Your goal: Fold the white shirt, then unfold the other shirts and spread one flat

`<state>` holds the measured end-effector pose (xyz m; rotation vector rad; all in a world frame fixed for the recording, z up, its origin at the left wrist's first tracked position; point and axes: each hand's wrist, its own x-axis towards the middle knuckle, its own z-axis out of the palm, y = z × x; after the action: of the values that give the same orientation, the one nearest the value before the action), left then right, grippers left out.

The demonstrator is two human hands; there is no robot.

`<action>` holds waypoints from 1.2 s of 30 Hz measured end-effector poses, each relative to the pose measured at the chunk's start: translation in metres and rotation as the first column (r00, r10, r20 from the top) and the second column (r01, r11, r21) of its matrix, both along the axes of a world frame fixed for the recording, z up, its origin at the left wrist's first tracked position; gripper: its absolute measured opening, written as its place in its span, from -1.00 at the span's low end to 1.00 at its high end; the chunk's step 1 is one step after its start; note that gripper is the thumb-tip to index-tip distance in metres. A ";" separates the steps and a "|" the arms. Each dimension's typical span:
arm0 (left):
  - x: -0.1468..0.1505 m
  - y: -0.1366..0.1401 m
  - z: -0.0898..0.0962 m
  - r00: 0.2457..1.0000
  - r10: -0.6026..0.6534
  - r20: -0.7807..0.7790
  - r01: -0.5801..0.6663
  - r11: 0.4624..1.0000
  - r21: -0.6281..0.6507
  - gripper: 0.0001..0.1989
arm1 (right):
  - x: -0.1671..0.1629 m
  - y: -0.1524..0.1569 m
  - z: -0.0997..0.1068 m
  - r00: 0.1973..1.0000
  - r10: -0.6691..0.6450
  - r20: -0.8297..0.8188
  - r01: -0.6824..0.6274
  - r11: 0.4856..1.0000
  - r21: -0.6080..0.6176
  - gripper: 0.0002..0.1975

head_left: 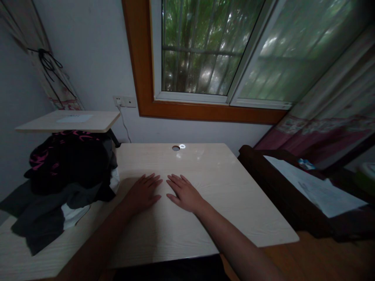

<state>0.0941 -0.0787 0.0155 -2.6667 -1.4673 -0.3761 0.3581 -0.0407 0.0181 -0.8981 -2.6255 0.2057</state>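
Note:
My left hand (144, 195) lies palm down on the pale wood-grain table (222, 171), its fingers stretched out and nothing in it. Beside it, a small gap away, my right hand (184, 194) rests flat on the same surface, also with fingers extended and nothing held. To the left of my left hand is a heap of dark clothes (73, 168), black with pink markings and grey, with some white cloth at its lower edge. Neither hand touches the heap.
A small raised shelf (105, 121) carrying a white sheet of paper (74, 118) overhangs the clothes. A round cable hole (175, 148) is near the table's back edge. To the right stands dark brown furniture (281, 187) with a white sheet on it. A barred window (202, 50) is behind.

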 end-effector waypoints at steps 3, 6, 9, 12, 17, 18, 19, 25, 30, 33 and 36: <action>-0.009 0.000 0.016 0.989 0.082 0.124 -0.104 0.978 0.183 -0.59 | 0.003 0.005 0.002 0.994 -0.053 -0.099 0.054 0.999 0.007 -0.53; -0.028 -0.005 0.031 0.964 0.100 0.245 -0.198 0.887 0.417 -0.68 | 0.007 0.010 0.006 0.975 -0.096 -0.202 0.101 0.995 0.010 -0.62; -0.057 -0.016 0.038 0.945 0.095 0.314 -0.284 0.714 0.639 -0.72 | 0.010 0.012 0.011 0.953 -0.142 -0.266 0.148 0.989 0.002 -0.67; -0.082 -0.026 0.038 0.921 0.150 0.359 -0.381 0.532 0.756 -0.75 | 0.012 0.012 0.013 0.939 -0.169 -0.299 0.176 0.984 -0.005 -0.68; -0.096 -0.033 0.050 0.779 0.337 0.529 -0.627 0.386 0.677 -0.55 | 0.012 0.012 0.011 0.932 -0.175 -0.316 0.181 0.983 -0.009 -0.67; -0.096 -0.033 0.053 0.757 0.367 0.541 -0.653 0.387 0.651 -0.52 | 0.013 0.013 0.010 0.931 -0.178 -0.318 0.184 0.983 -0.010 -0.67; -0.096 -0.033 0.056 0.736 0.392 0.553 -0.677 0.392 0.623 -0.51 | 0.013 0.013 0.009 0.930 -0.179 -0.321 0.186 0.983 -0.010 -0.68; -0.109 -0.032 0.049 0.680 0.457 0.573 -0.733 0.425 0.531 -0.67 | 0.013 0.016 0.003 0.937 -0.159 -0.310 0.164 0.986 -0.011 -0.70; -0.104 -0.024 0.036 0.733 0.428 0.529 -0.680 0.432 0.593 -0.79 | 0.012 0.016 0.002 0.942 -0.136 -0.307 0.138 0.990 -0.015 -0.74; -0.088 -0.020 0.033 0.807 0.353 0.474 -0.586 0.577 0.569 -0.80 | 0.011 0.016 0.003 0.944 -0.128 -0.304 0.128 0.992 -0.020 -0.73; -0.073 -0.017 0.031 0.874 0.241 0.421 -0.449 0.732 0.512 -0.78 | 0.011 0.015 0.004 0.947 -0.119 -0.297 0.117 0.993 -0.026 -0.73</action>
<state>0.0209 -0.0958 0.0464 -1.8335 -1.5494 -1.0859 0.3687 -0.0253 0.0218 -0.9429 -2.2871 0.2967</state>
